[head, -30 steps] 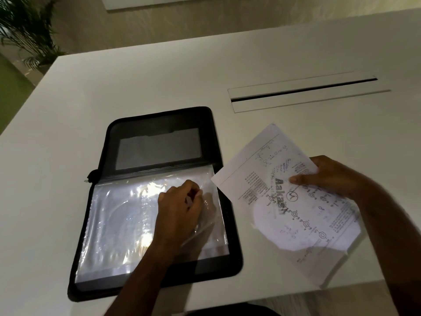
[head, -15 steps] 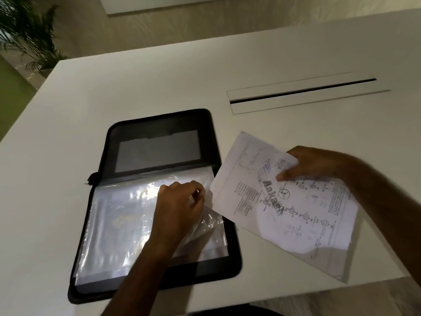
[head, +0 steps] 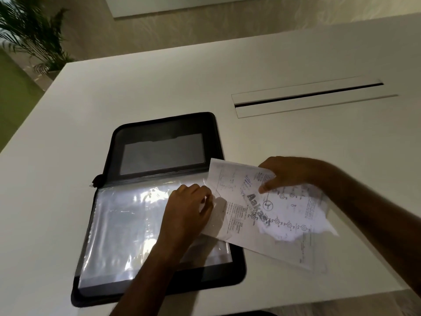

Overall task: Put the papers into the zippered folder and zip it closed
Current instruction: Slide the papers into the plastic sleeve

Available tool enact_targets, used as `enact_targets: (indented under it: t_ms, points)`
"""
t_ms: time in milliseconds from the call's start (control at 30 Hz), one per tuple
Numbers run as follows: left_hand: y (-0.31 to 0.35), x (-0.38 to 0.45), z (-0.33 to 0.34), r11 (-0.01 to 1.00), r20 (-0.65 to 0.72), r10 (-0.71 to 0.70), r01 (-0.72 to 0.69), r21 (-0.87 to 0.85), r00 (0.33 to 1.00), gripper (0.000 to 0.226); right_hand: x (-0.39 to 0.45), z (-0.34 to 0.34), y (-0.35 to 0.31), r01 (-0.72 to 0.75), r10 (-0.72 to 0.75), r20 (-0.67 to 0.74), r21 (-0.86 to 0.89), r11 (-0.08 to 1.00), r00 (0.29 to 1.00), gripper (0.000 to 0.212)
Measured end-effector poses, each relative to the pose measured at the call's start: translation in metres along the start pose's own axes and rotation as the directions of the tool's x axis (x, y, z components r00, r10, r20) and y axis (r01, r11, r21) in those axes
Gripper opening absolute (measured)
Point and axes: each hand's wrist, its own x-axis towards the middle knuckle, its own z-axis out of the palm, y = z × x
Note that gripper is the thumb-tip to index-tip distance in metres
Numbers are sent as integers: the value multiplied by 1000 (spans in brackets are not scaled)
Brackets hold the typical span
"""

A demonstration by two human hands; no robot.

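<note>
The folder [head: 159, 201] lies open at lower left of the frame, unzipped. At centre, the left hand [head: 186, 213] pinches what appears to be the edge of a clear sleeve [head: 127, 229], lifting it. The right hand [head: 287, 173] grips the papers [head: 262, 215], which have moved left; their corner now overlaps the folder. Insertion is beginning. A table slot [head: 307, 96] lies beyond.

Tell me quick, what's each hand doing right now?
Left hand: pinching the clear plastic sleeve at its right edge, inside the open folder.
Right hand: gripping the printed papers.
</note>
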Motion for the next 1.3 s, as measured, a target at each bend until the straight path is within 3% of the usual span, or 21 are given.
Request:
enact_targets:
  t_ms: [100,267,400,567,700,833,1067,1200,1300]
  points:
    - [0,2,-2,998,2,-22,22,-66,1000,22,3,7,-1,61,-62,-26,-60,996,998,15]
    - [0,3,-1,985,22,-72,75,-154,997,13,4,20,-6,162,-174,-219,-75,984,960,13]
    - [-1,4,1,969,3,-95,94,-229,995,11,7,32,-12,150,-273,-355,-336,930,894,30]
    - [-3,9,-1,943,-51,-118,95,-320,992,7,5,42,-11,157,-332,-391,-416,896,859,36]
    - [-3,12,-3,934,-56,-128,102,-344,990,8,15,51,-5,191,-466,-423,-547,815,778,47]
    - [-1,16,-6,944,-62,-78,54,-327,995,10,23,51,-14,174,-518,-374,-658,732,769,58]
    - [-4,19,4,968,-146,58,-91,-235,988,14,46,49,-47,132,-436,-295,-682,719,851,49]
    - [-2,17,5,973,-263,124,-170,-160,957,29,47,44,-54,169,-402,-353,-537,827,845,36]
    - [-3,17,4,973,-240,118,-160,-167,964,29,45,38,-52,207,-397,-358,-466,860,845,34]
